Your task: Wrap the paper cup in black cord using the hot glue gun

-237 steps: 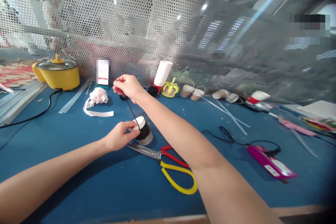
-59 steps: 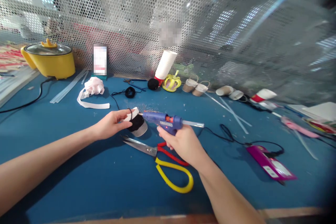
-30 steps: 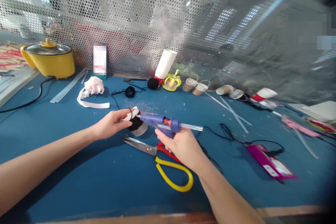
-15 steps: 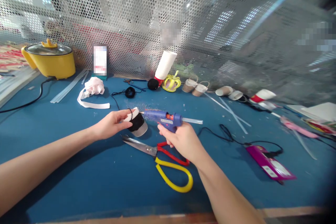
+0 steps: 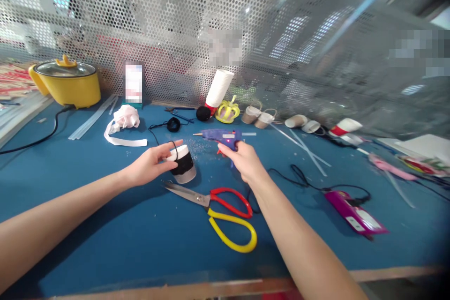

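Note:
My left hand (image 5: 152,163) is closed on a white paper cup (image 5: 185,176) with a band of black cord (image 5: 184,163) wound round its middle. A loose strand of that cord runs from the cup back to a small black coil (image 5: 173,124). My right hand (image 5: 246,157) grips a blue glue gun (image 5: 220,135), its nozzle pointing left, apart from the cup and beyond it. A clear glue stick (image 5: 249,134) sticks out of the gun's back end. Below both hands lie large scissors (image 5: 202,198) with one red and one yellow handle.
At the back left stand a yellow electric pot (image 5: 72,85) and a heap of white ribbon (image 5: 125,117). Stacked paper cups (image 5: 220,88), a yellow pumpkin-like craft (image 5: 228,110) and small baskets (image 5: 251,113) line the mesh panel. A purple power strip (image 5: 355,215) lies to the right.
My right hand has drawn the glue gun away from the cup, up and farther back. The cup stays in my left hand, now standing more upright.

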Motion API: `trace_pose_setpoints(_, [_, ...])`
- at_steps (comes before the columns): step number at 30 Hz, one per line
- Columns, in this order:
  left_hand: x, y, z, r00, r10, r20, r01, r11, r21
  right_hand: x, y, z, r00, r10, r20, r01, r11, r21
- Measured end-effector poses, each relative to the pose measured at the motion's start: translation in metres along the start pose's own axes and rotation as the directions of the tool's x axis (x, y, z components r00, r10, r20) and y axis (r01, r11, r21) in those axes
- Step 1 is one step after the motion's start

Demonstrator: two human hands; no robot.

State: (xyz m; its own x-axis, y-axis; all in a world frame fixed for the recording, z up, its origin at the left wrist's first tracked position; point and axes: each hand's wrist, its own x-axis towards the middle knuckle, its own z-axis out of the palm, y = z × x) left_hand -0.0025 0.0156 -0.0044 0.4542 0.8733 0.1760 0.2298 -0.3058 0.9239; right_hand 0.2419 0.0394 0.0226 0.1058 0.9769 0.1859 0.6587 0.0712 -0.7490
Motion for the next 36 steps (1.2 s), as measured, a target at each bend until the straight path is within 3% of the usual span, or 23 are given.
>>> trace_pose_setpoints(3, [-0.001,0.005,-0.002,1.0,0.004,-0.013,-0.003,0.993,0.116,0.022,0.013,0.008,0.998,0.054,0.027,-0.048,0.981,-0.186])
trace_pose_setpoints(7, [-0.002,0.009,-0.004,0.999,0.047,-0.015,-0.042,0.97,0.241,0.037,0.024,0.02,0.995,0.091,0.039,-0.076,0.954,-0.289])
trace_pose_setpoints(11, [-0.002,0.01,-0.004,0.997,0.072,0.007,-0.072,0.959,0.273,0.035,0.01,0.021,0.998,0.055,-0.038,-0.066,0.915,-0.398])
trace_pose_setpoints(13, [-0.002,0.011,-0.004,0.997,0.08,0.006,-0.079,0.961,0.265,0.027,-0.009,0.017,0.995,-0.056,-0.079,0.016,0.899,-0.438])
trace_pose_setpoints(14, [-0.002,0.011,-0.004,0.997,0.079,0.003,-0.077,0.963,0.26,0.02,-0.02,0.016,0.982,-0.176,-0.062,0.131,0.885,-0.448])
trace_pose_setpoints(16, [-0.002,0.012,-0.003,0.997,0.072,-0.002,-0.069,0.965,0.254,0.006,-0.043,0.019,0.905,-0.411,0.11,0.425,0.864,-0.27])
trace_pose_setpoints(18, [-0.002,0.012,-0.003,0.998,0.068,-0.004,-0.065,0.968,0.243,-0.008,-0.062,0.028,0.831,-0.507,0.23,0.538,0.838,-0.096])
trace_pose_setpoints(24, [-0.001,0.008,-0.003,0.997,0.074,-0.026,-0.066,0.973,0.223,-0.019,-0.077,0.052,0.854,-0.475,0.214,0.485,0.874,0.005])
trace_pose_setpoints(29, [0.002,0.005,-0.005,0.998,0.031,-0.062,-0.026,0.996,0.085,-0.008,-0.063,0.032,0.897,-0.422,0.135,0.405,0.904,0.137])
trace_pose_setpoints(36, [0.005,0.013,-0.006,0.999,-0.044,-0.001,0.043,0.983,-0.18,-0.017,-0.046,0.022,0.946,-0.319,0.056,0.307,0.938,0.162])
